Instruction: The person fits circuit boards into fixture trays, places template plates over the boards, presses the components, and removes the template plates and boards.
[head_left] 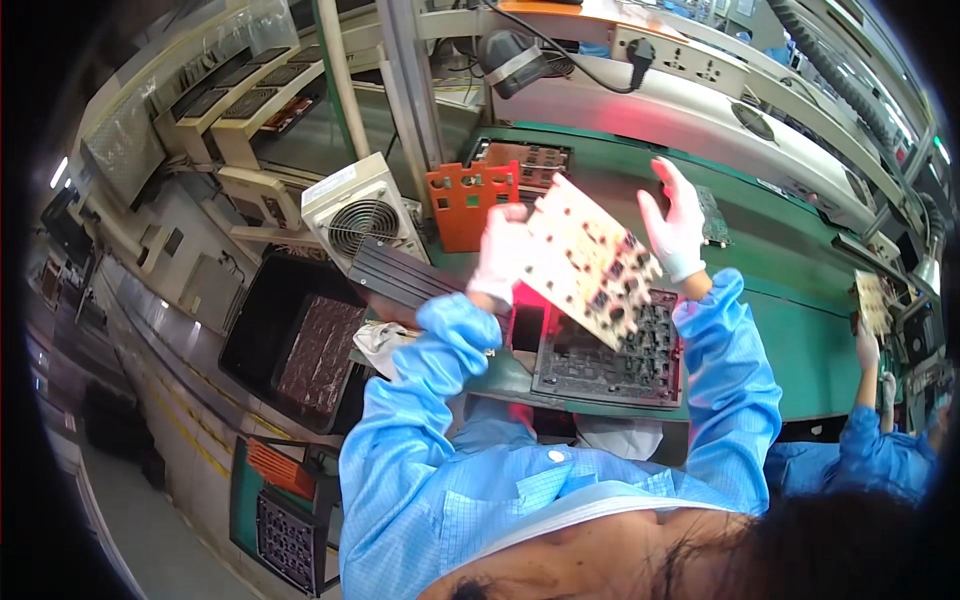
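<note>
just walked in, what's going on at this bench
A person in blue sleeves is handling a pale board dotted with dark parts, above a green bench. The gloved left hand has the board by its left side, while the right hand is open beside it, not gripping anything. A black tray lies below the tilted board, partly hidden by it. Off to the right, a co-worker's hand is at another pale board.

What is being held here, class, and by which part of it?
A pale board, gripped at its left edge by the left hand; the right hand is open, holding nothing.
</note>
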